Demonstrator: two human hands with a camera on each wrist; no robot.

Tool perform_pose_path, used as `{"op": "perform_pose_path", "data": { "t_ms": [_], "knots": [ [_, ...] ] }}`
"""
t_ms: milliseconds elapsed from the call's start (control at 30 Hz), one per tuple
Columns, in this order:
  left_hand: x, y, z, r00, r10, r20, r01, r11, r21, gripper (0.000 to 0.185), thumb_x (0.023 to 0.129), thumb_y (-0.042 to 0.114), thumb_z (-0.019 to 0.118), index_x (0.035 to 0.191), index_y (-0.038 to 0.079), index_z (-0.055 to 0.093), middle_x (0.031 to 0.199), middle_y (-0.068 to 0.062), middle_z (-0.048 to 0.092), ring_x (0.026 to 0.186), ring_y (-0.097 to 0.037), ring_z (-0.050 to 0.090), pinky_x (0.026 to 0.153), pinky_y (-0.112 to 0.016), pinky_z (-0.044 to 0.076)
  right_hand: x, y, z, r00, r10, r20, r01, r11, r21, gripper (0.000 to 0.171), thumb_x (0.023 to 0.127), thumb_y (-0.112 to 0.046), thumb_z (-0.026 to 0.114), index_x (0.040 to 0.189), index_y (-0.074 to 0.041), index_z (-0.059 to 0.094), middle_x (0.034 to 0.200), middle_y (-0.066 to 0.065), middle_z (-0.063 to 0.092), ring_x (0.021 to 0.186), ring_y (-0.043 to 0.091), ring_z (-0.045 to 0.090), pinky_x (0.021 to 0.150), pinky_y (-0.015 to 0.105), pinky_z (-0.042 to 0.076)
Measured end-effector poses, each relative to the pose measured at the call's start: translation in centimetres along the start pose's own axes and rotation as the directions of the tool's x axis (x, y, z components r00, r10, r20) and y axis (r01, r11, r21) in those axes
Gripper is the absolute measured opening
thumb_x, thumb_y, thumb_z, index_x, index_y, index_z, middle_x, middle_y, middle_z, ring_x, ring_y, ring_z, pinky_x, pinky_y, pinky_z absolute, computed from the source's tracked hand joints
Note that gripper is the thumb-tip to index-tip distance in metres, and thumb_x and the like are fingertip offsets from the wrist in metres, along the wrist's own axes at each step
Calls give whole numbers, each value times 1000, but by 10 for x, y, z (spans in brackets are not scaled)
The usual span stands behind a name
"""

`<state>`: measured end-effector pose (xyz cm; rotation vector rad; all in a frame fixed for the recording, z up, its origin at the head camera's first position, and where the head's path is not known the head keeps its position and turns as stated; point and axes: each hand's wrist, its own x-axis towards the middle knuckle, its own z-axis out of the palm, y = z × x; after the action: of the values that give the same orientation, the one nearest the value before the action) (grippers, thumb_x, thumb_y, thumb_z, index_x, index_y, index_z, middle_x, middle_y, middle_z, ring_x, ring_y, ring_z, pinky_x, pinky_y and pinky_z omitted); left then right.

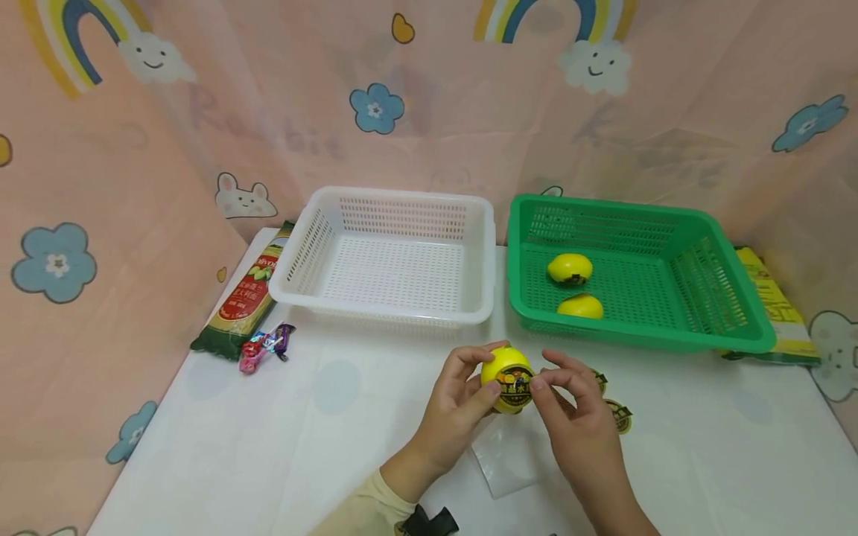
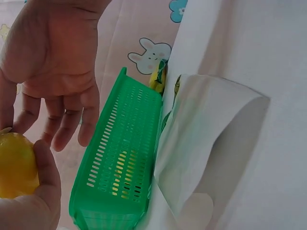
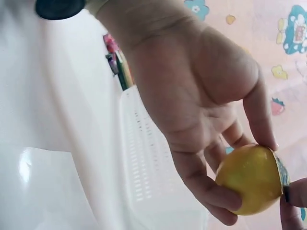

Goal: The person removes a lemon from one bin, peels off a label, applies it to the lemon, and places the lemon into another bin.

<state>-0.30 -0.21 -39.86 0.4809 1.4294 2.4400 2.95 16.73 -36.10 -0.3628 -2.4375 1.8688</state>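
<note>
Hands [image 1: 462, 406] hold yellow ball [image 1: 507, 376]; right fingertips [image 1: 539, 381] pinch label.

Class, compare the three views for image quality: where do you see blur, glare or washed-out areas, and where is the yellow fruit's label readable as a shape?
Head view: evenly lit, soft shadows, the label on the yellow fruit sharp. Left wrist view: the left hand and right hand loom soft at close range, and the table is washed out. Right wrist view: the table is overexposed, the white basket hazy.
</note>
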Motion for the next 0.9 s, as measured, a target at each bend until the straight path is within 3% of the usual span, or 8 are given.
{"op": "perform_pose_path", "data": {
  "t_ms": [100,200,333,533,600,667,767,900],
  "knots": [
    [0,1,0,1000,-2,23,4,998,-65,38,109,6,54,140,-4,32,161,-20,38,122,-18,61,95,-32,57,-3,3,7,993,-112,-41,114,992,48,18,106,-12,67,110,5,64,149,-2,45,135,15,45,102,12,45],
    [0,2,0,999,-14,47,21,991,-134,31,111,8,51,139,11,38,162,-19,39,119,-18,62,93,-34,58,-5,5,12,989,-131,-65,139,979,152,20,104,-4,67,116,5,55,152,1,41,134,19,45,102,13,45],
    [0,1,-3,995,-35,98,56,974,-220,31,112,10,46,139,25,39,162,-19,41,119,-20,61,92,-40,59,-3,5,12,1000,-18,-4,18,968,249,35,106,-8,66,132,-5,43,157,2,34,131,23,45,96,15,49],
    [0,-4,-11,994,-63,94,85,963,-257,36,112,8,47,143,23,38,159,-15,45,118,-23,63,93,-43,59,2,5,6,978,140,152,-166,970,175,56,111,-26,60,156,-15,29,165,4,22,142,27,34,96,22,47],
    [0,-6,-13,994,-78,70,93,965,-245,37,111,7,48,143,22,37,158,-14,46,117,-23,64,93,-44,60,2,6,6,991,59,122,-76,988,135,49,110,-23,60,153,-13,40,165,2,24,143,26,34,99,22,45],
    [1,-7,-13,994,-100,48,109,967,-230,39,111,6,48,144,21,36,158,-14,46,117,-23,64,93,-41,59,0,6,7,992,-100,81,95,993,66,35,108,-15,63,143,-12,57,163,-1,30,141,21,35,102,28,42],
    [1,-8,-13,992,-122,31,126,968,-218,40,111,6,50,145,19,35,157,-13,46,116,-20,65,92,-37,59,0,11,11,929,-367,55,369,929,-37,23,101,0,68,120,-12,76,162,0,34,138,20,34,104,29,37],
    [0,-8,-12,992,-117,49,125,963,-238,43,110,14,59,146,18,36,152,-9,49,111,-17,67,91,-34,59,4,19,16,866,-496,69,500,862,-82,30,94,6,74,111,-18,81,164,2,34,138,23,31,104,28,29]
  ]
}}
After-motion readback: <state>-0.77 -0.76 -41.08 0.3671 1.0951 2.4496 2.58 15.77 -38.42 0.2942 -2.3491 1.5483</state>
